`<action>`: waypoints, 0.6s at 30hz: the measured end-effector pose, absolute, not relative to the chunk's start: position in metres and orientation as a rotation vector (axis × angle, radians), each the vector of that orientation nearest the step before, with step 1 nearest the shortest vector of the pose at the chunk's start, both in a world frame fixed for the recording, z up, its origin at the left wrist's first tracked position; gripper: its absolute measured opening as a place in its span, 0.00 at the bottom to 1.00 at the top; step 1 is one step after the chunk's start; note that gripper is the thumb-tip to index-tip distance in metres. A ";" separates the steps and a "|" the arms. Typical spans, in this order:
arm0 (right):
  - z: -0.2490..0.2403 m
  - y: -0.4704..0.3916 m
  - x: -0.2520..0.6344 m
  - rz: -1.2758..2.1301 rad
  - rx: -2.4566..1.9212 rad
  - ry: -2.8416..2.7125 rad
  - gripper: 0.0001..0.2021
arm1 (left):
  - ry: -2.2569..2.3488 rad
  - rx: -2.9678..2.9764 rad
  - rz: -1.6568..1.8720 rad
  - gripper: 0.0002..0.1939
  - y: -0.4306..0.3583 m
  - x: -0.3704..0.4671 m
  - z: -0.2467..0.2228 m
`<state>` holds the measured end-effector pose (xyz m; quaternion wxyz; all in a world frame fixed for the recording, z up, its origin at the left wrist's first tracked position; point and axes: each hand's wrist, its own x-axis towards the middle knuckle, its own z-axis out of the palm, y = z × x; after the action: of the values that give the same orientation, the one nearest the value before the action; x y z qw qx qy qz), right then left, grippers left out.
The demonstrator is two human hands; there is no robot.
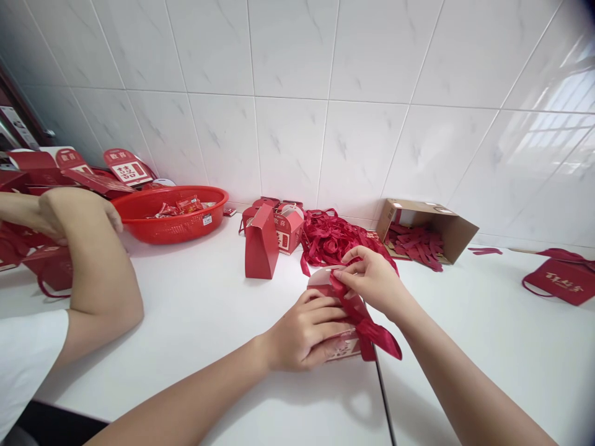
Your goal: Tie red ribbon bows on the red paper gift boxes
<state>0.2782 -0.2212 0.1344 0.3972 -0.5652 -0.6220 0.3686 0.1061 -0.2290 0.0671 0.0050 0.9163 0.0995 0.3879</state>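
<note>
Left fingers (325,314) slightly apart around a red box (344,349), right fingers (349,280) in a pinch on dark-red ribbon (356,309)

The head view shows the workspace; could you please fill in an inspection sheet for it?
Surface: white table with a dark seam.
Job's things: red box under the hands, red ribbon against it.
Clutter: ribbon pile, red basket with packets, carton with red strips.
Hands: left hand lies over the box; right hand pinches the ribbon.
Cables: nothing seen.
Surroundings: tiled wall behind; another person's arm at left.
</note>
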 end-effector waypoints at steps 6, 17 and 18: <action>0.133 -0.217 0.278 0.902 -1.425 -1.535 0.08 | 0.303 2.894 1.235 0.11 -0.229 0.107 0.069; 0.127 -0.217 0.273 0.437 -1.444 -1.670 0.04 | 0.293 2.917 1.249 0.11 -0.229 0.106 0.069; 0.126 -0.216 0.273 0.417 -1.439 -1.667 0.04 | 0.295 2.917 1.245 0.12 -0.229 0.106 0.069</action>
<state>0.2729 -0.2165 0.1256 0.4350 -0.5781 -0.6698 0.1673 0.1062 -0.2287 0.0685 -0.0220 0.9156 0.0927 0.3906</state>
